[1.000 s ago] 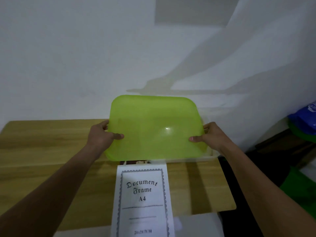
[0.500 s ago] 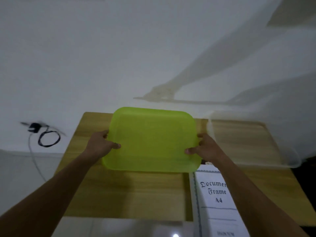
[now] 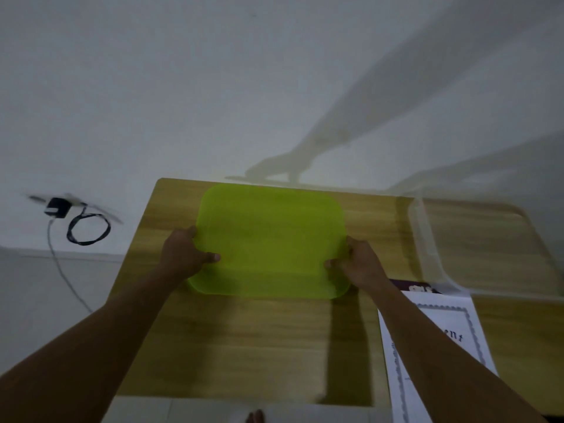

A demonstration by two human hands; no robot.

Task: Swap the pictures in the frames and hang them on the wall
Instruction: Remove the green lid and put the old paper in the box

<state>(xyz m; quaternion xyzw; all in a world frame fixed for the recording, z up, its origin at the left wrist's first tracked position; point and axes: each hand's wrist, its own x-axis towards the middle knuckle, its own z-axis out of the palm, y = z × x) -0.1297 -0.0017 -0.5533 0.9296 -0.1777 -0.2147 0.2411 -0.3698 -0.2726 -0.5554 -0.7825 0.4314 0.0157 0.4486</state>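
A translucent lime-green plastic lid [image 3: 270, 239] is held low over the left half of the wooden table [image 3: 250, 346]. My left hand [image 3: 183, 254] grips its left edge with the thumb on top. My right hand [image 3: 357, 264] grips its right edge the same way. A white "Document Frame A4" sheet [image 3: 451, 325] lies at the table's right front, partly under my right forearm. A dark picture or frame edge [image 3: 412, 286] shows just behind that sheet.
A clear plastic box [image 3: 433, 248] stands at the table's back right against the white wall. A black plug and looped cable [image 3: 76, 227] hang on the wall to the left. The floor shows below the table's front edge.
I have carried the green lid from above the clear box leftward and lowered it over the table's left half. My view has swung left and down with it.
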